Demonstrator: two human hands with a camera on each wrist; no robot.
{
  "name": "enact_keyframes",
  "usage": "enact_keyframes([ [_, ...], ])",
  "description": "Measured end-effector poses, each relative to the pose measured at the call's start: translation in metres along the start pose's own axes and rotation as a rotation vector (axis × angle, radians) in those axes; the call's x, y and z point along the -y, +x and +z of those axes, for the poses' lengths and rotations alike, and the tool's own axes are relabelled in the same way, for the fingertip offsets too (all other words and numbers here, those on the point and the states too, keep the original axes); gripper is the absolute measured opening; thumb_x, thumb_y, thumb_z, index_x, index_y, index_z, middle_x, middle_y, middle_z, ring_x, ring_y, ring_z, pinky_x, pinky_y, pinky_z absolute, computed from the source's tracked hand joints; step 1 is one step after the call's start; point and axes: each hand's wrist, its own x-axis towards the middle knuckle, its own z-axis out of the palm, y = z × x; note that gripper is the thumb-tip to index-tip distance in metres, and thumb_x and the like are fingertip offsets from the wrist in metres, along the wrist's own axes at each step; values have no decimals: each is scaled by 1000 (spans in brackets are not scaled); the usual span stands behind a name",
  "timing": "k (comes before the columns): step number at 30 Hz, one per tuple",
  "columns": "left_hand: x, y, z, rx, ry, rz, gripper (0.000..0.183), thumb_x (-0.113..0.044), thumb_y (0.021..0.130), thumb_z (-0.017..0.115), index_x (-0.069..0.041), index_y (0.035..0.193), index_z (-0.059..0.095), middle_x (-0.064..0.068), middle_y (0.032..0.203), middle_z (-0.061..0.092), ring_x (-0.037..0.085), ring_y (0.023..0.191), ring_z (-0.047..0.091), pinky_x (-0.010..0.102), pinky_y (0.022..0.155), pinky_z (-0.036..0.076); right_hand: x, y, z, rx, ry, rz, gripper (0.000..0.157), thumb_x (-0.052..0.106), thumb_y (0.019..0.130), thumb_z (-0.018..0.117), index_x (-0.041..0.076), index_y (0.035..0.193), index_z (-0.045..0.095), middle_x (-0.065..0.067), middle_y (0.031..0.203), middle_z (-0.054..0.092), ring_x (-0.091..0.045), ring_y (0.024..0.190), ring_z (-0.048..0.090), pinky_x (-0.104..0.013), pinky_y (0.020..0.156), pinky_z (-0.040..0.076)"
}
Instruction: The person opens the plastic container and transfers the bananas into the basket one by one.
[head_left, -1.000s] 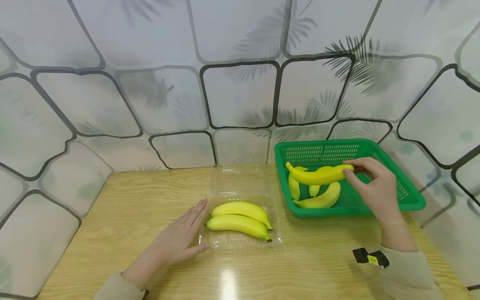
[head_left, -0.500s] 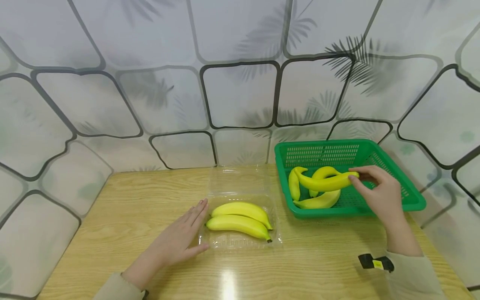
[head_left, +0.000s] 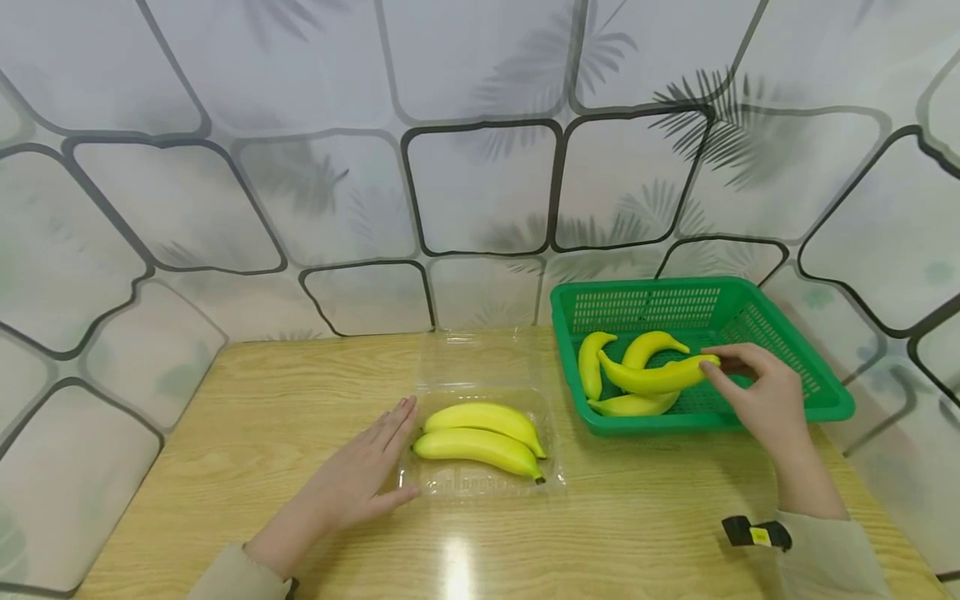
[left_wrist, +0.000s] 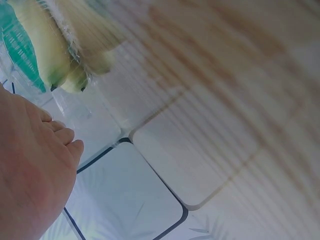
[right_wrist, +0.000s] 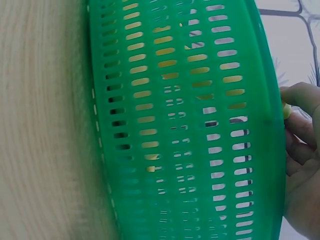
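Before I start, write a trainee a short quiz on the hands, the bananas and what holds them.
1. How many bananas lie in the clear container?
2. True or false: the left hand is clenched into a fist.
3. At the green basket, where does the right hand pinch the held banana? A) around its middle; B) near one end; C) at both ends.

Key:
1. Two, side by side.
2. False; it lies outstretched at the clear container's left side.
3. B.
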Motion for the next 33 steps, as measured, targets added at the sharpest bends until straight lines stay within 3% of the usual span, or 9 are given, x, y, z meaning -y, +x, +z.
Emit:
enact_keyframes([
  [4,0,0,-1,1,-1,1,100,-59,101,61,4,167,20,22,177,19,36,163,25,50,130,35,-4,-2,1,12,-29,5,21,8,94,80,4,115,79,46,100,52,29,88,49,3,79,40],
  [7,-1,0,-2,-2,-3,4,100,-58,101,62,5,166,22,22,176,20,37,163,26,50,129,36,-6,-3,2,19,-47,6,21,8,94,81,5,115,80,38,101,56,30,87,48,3,78,41],
  [13,-1,0,-3,0,-6,4,100,-57,100,63,5,166,22,22,176,20,37,163,26,51,129,37,-6,-2,2,56,-71,16,23,11,96,80,5,118,79,-9,106,74,31,89,45,3,77,40],
  [15,-1,0,-3,1,-6,3,100,-58,101,63,5,166,22,23,176,19,37,163,26,51,129,37,-6,-2,1,71,-76,19,23,11,96,79,5,119,78,-17,108,75,31,89,44,3,78,40],
  [33,-3,0,-6,12,-16,3,99,-57,102,62,6,166,21,23,177,18,37,163,26,50,129,36,-2,-2,0,96,-78,27,23,14,99,77,5,120,78,-11,106,74,30,89,45,-2,79,43],
])
